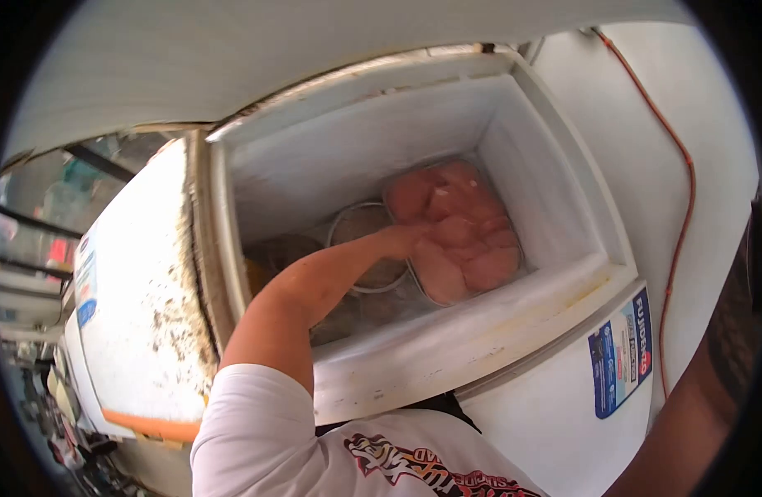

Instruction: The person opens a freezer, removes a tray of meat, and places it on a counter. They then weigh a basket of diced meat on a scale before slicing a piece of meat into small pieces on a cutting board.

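Now left hand deep in chest freezer, fingers resting on bagged meat, grip unclear; bag not lifted yet. Right arm at right edge, its hand unseen.

A white open-topped chest freezer with frosted inner walls carries everything, and the person's left hand reaches down into it. Directly under and just beyond that hand lies a clear plastic bag of pink raw meat pieces, resting on the freezer's contents toward the right wall; touching the bag on the near side of the wrist sits a round white-rimmed tub of brownish frozen food. Further along the forearm, toward the left wall, lie dim frosted packages too blurred to tell apart.
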